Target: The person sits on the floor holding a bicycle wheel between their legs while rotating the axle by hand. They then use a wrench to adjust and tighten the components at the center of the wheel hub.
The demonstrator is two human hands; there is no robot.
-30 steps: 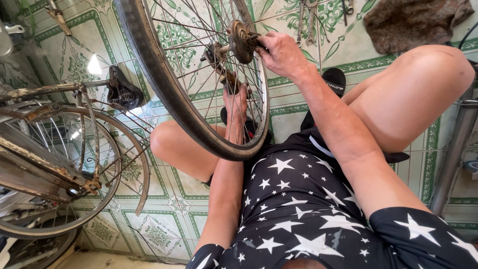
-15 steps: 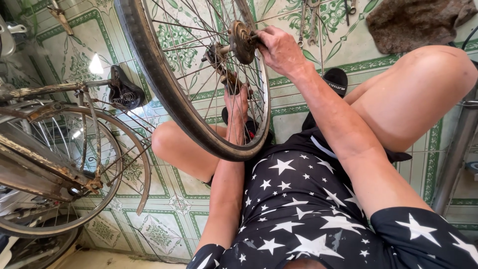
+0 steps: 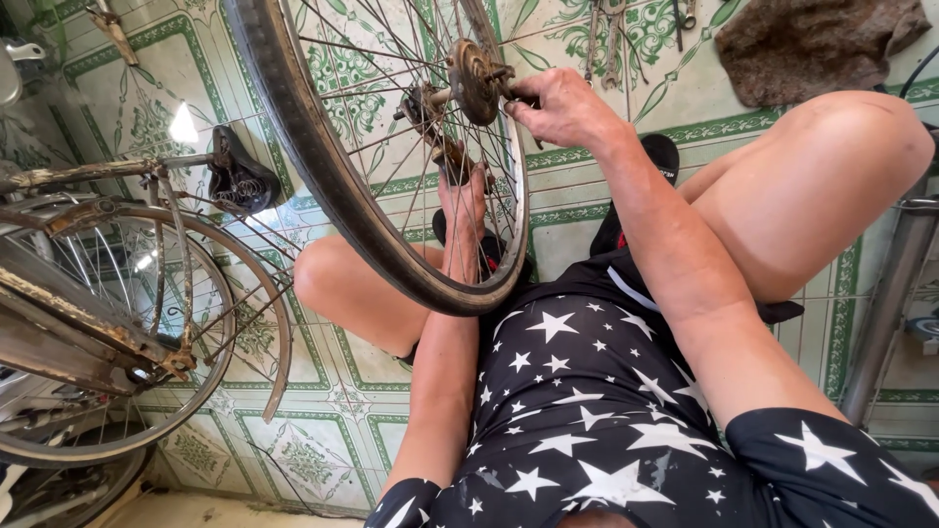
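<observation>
From the head camera, a loose bicycle wheel (image 3: 391, 186) stands upright between the person's knees, its tyre low against the lap. The right hand (image 3: 559, 110) is curled shut around a dark tool at the rusty hub (image 3: 473, 78), on the wheel's right side. The left hand (image 3: 462, 191) reaches up behind the spokes to the axle end on the far side; how tightly it grips cannot be told. An upturned bicycle (image 3: 108, 303) lies left, its saddle (image 3: 238, 176) near the wheel, on green patterned floor tiles (image 3: 293, 450).

two hands (image 3: 562, 108), two bicycle wheels (image 3: 323, 166)
</observation>
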